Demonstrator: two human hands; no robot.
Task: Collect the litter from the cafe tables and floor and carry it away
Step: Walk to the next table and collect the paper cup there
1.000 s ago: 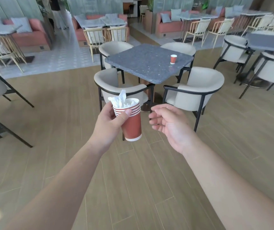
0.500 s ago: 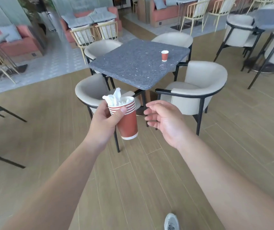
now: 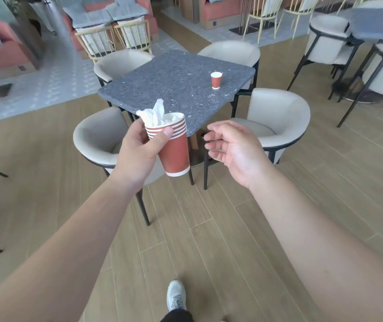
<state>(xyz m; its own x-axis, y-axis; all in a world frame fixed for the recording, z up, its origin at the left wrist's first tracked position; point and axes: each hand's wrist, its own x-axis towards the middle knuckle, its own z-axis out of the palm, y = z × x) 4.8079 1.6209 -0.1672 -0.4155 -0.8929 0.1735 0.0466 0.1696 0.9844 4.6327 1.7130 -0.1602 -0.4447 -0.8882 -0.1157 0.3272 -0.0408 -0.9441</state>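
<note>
Red paper, thin-walled and rimmed in white, made up the lone cup (image 3: 216,80) that stood upright on the far right part of the grey counter (image 3: 162,89), near its edge. It would likely be very light and easily crushed, so a gentle pinch around the upper wall just under the rolled rim, where paper cups are stiffest, looked the safest hold; whether anything was left inside could not be told, so it should be kept level. The left hand (image 3: 139,152) was clamped on a stack (image 3: 174,145) of nested red cups, thumb across the striped rims, with crumpled white tissue (image 3: 155,113) poking out of the top; that soft tissue could slip out if the stack tipped. The right hand (image 3: 230,147) hung free beside the stack, fingers loosely curled and holding nothing, so it seemed the one to take the cup. Cream chairs (image 3: 278,117) ringed the counter on a wooden floor (image 3: 209,240).
</note>
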